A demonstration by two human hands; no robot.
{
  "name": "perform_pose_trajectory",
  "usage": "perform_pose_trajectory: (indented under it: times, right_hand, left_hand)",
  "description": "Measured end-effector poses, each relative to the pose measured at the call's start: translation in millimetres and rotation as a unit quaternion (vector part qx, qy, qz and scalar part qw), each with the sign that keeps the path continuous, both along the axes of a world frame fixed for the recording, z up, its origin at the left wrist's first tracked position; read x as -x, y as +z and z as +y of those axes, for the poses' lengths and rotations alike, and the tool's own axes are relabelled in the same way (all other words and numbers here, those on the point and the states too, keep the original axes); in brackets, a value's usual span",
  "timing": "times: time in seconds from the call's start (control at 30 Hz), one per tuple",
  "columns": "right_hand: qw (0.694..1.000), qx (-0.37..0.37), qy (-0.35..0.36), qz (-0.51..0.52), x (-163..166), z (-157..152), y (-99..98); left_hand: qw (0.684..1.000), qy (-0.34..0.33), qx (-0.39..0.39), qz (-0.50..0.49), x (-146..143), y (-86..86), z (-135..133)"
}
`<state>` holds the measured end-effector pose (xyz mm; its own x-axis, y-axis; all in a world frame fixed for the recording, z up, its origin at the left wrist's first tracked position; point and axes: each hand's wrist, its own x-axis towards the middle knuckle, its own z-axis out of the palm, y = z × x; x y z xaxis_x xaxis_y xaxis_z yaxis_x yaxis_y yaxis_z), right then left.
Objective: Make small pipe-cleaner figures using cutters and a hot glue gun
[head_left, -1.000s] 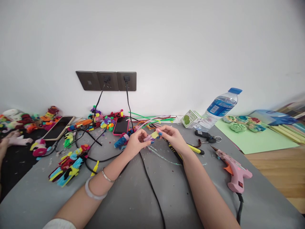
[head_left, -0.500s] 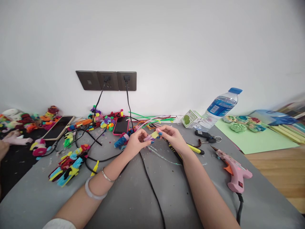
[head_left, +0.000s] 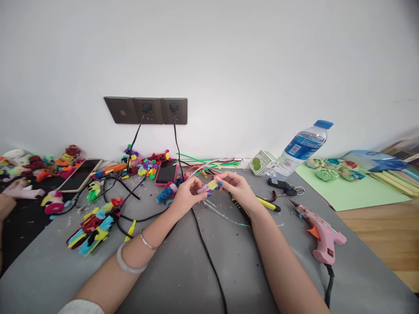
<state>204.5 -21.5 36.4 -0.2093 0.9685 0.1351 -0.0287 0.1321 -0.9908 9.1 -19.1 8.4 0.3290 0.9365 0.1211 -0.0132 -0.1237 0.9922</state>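
Both my hands meet over the middle of the grey table cover (head_left: 183,279). My left hand (head_left: 186,196) and my right hand (head_left: 236,186) pinch the two ends of a small pink and yellow pipe-cleaner piece (head_left: 209,186), held just above the surface. Fingers of both hands are closed on it. A glittery silver pipe cleaner (head_left: 225,216) lies on the cover below my hands. More loose pipe cleaners (head_left: 212,165) lie just behind them by the wall.
A pink glue gun (head_left: 322,235) lies at right with its cord. A water bottle (head_left: 299,150), small green carton (head_left: 260,162), keys (head_left: 286,187), yellow cutter (head_left: 262,203), two phones (head_left: 166,172) (head_left: 80,174), black cables (head_left: 209,257) and colourful craft pieces (head_left: 94,226) crowd the table. Another person's hand (head_left: 5,205) shows far left.
My hands and the piece they hold have stayed put. The other person's hand at far left has drawn back toward the edge.
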Motion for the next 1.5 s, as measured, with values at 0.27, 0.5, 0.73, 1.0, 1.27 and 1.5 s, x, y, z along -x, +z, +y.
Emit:
perform_pose_trajectory:
  times: [0.27, 0.5, 0.73, 1.0, 1.27, 1.5]
  right_hand:
    - [1.0, 0.002, 0.005, -0.001, 0.1, -0.4, 0.7]
    - [1.0, 0.004, 0.006, -0.001, 0.7, -0.9, 1.5]
    - [1.0, 0.006, 0.004, 0.002, 0.1, -0.1, 0.9]
    - [1.0, 0.008, 0.004, -0.006, 0.8, -0.9, 2.5]
    - [1.0, 0.013, 0.007, 0.015, 1.0, -0.6, 1.8]
    - [1.0, 0.004, 0.002, -0.002, 1.2, -1.2, 3.2]
  left_hand:
    - [1.0, -0.001, -0.003, 0.002, -0.1, -0.4, 0.4]
    - [1.0, 0.0, -0.005, 0.004, 0.3, -1.3, 0.4]
    - [1.0, 0.0, -0.003, 0.006, 0.2, -0.5, 0.6]
    - [1.0, 0.0, -0.004, 0.006, 0.7, -3.2, 1.4]
    - [1.0, -0.002, -0.001, -0.005, 0.0, -1.4, 1.0]
    - [1.0, 0.0, 0.002, -0.007, -0.2, -2.0, 0.7]
